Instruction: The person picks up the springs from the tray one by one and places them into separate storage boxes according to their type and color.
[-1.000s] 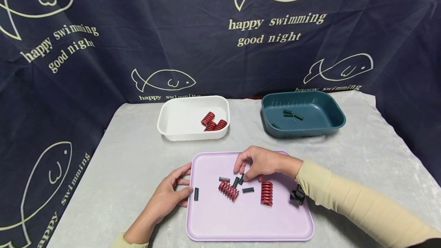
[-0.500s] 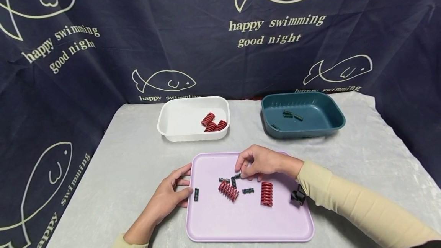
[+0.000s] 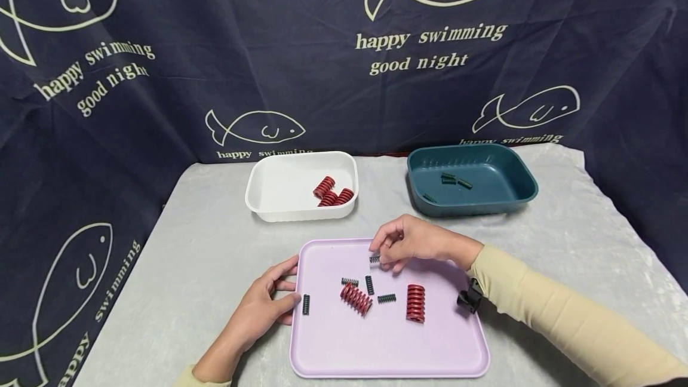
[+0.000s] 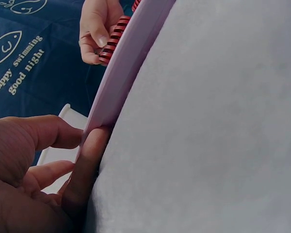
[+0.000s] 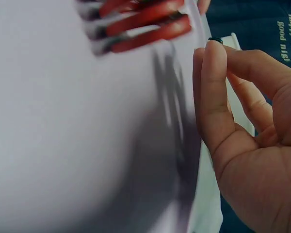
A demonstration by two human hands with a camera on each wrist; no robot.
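Note:
My right hand (image 3: 418, 240) pinches a small dark green spring (image 3: 374, 260) between thumb and fingertips, over the back part of the lilac tray (image 3: 349, 351). In the right wrist view only a sliver of that spring (image 5: 215, 40) shows at the fingertips. With thumb and fingers, my left hand (image 3: 262, 297) grips the tray's left edge, also seen in the left wrist view on the tray edge (image 4: 104, 104). On the tray lie two large red springs, one tilted (image 3: 356, 298) near the middle, another (image 3: 415, 303) at the right. Several small green springs (image 3: 386, 298) lie about them.
Behind the tray, a white bin (image 3: 279, 214) at left holds several red springs (image 3: 325, 187). A teal bin (image 3: 484, 203) at right holds several green springs (image 3: 448, 181). One green spring (image 3: 306, 304) lies by my left thumb. A printed curtain (image 3: 333, 88) hangs behind.
My right hand has picked a green spring from the group at the tray's middle and moved back with it. A neighbouring green spring has turned. My left hand has stayed put.

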